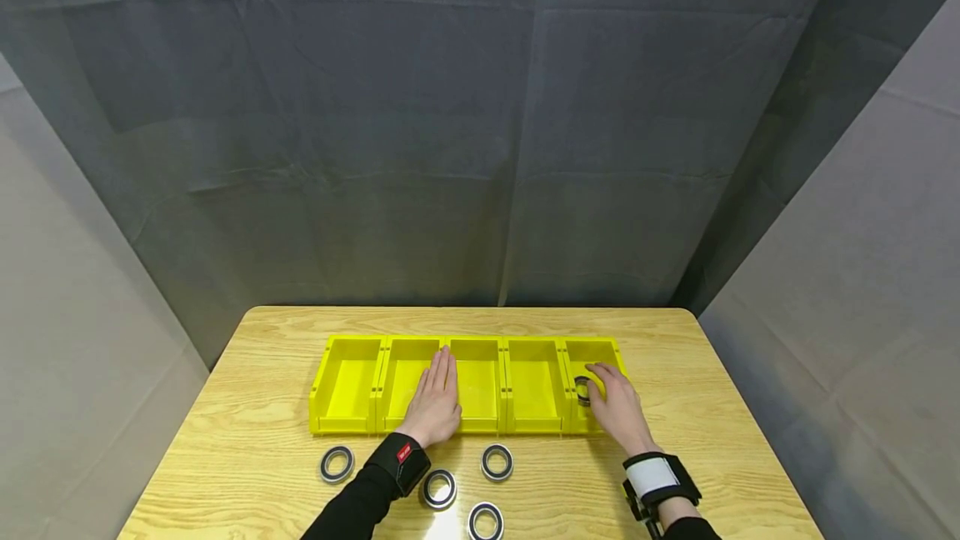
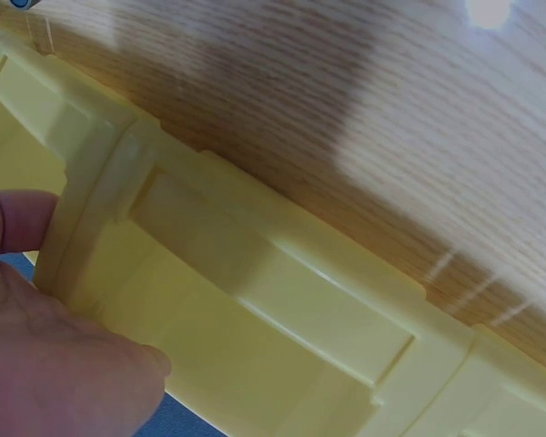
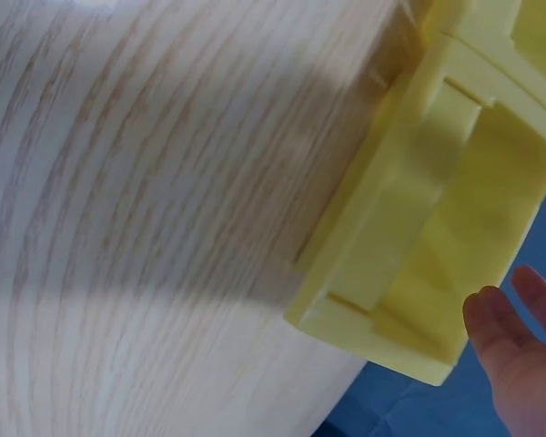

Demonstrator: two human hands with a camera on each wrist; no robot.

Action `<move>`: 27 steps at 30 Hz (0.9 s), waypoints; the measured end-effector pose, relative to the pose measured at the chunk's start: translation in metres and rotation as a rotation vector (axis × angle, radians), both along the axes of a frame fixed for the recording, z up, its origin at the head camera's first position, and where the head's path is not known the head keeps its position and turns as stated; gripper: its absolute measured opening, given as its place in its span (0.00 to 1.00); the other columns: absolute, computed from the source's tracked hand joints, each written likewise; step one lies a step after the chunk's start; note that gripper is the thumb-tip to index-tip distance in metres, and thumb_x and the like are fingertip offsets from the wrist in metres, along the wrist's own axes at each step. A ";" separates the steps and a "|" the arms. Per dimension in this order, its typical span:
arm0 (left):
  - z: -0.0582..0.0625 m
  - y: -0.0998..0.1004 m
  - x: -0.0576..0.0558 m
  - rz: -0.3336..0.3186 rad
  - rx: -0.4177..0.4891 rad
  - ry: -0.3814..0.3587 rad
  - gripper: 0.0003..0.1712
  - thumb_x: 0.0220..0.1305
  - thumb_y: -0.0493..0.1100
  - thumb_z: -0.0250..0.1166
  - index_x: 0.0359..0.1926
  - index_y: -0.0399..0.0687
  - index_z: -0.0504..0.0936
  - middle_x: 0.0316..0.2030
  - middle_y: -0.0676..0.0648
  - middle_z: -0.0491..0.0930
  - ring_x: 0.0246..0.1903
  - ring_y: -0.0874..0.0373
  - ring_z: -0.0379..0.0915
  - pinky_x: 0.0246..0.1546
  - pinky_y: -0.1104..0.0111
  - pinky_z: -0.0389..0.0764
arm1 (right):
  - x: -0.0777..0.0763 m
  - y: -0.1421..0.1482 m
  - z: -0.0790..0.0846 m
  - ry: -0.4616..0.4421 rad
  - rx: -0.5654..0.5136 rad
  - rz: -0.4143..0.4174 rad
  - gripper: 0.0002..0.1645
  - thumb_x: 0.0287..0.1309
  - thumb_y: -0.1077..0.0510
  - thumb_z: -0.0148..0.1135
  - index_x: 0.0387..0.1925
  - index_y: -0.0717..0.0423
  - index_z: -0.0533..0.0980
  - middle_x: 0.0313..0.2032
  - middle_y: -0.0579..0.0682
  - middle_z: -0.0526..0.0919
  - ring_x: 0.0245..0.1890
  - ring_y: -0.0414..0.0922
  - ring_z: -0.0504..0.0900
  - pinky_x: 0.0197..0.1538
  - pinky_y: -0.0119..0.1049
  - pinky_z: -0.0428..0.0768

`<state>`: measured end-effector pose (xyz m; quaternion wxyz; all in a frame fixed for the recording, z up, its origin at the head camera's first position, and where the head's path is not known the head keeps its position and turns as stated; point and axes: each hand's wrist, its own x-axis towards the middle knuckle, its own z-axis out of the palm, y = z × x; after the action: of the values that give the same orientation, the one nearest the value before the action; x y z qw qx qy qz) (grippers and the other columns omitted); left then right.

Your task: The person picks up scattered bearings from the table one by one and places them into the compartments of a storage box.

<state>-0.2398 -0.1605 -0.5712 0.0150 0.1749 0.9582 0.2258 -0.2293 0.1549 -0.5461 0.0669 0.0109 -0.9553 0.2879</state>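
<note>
In the head view a row of yellow bins [image 1: 477, 427] lies across the table. My left hand [image 1: 435, 407] reaches over the divider between the second and third bins from the left, its fingers straight and close together. The left wrist view shows its thumb and a finger beside the bin wall [image 2: 96, 200]. Over the rightmost bin, my right hand [image 1: 618, 411] has its thumb and fingers apart. A ball bearing [image 1: 582, 400] stands tilted in that bin, right at the thumb tip. The right wrist view shows the end bin [image 3: 419, 246] beside the spread fingertips; the bearing is hidden there.
Several more bearings lie flat on the wooden table [image 1: 247, 457] in front of the bins: one bearing [image 1: 337, 464] left of my left forearm, another bearing [image 1: 497, 462] to its right, others nearer the front. A grey curtain [image 1: 390, 148] hangs behind the table.
</note>
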 end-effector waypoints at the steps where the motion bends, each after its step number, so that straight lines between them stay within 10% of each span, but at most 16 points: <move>1: 0.001 0.000 0.000 0.002 -0.002 -0.002 0.42 0.66 0.35 0.55 0.76 0.26 0.48 0.79 0.29 0.44 0.78 0.34 0.42 0.76 0.43 0.53 | 0.001 0.000 0.001 0.000 -0.005 -0.001 0.23 0.70 0.62 0.54 0.63 0.66 0.74 0.63 0.69 0.74 0.63 0.68 0.74 0.62 0.64 0.75; 27: -0.003 0.000 -0.001 0.002 0.007 0.008 0.42 0.66 0.36 0.57 0.76 0.26 0.49 0.79 0.30 0.44 0.78 0.34 0.42 0.76 0.42 0.53 | 0.042 -0.023 0.024 0.203 -0.083 0.023 0.19 0.66 0.65 0.61 0.57 0.65 0.78 0.53 0.64 0.82 0.51 0.60 0.83 0.49 0.57 0.83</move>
<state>-0.2412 -0.1601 -0.5745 0.0104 0.1748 0.9577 0.2284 -0.1871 0.1315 -0.5222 0.1604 0.0485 -0.9307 0.3252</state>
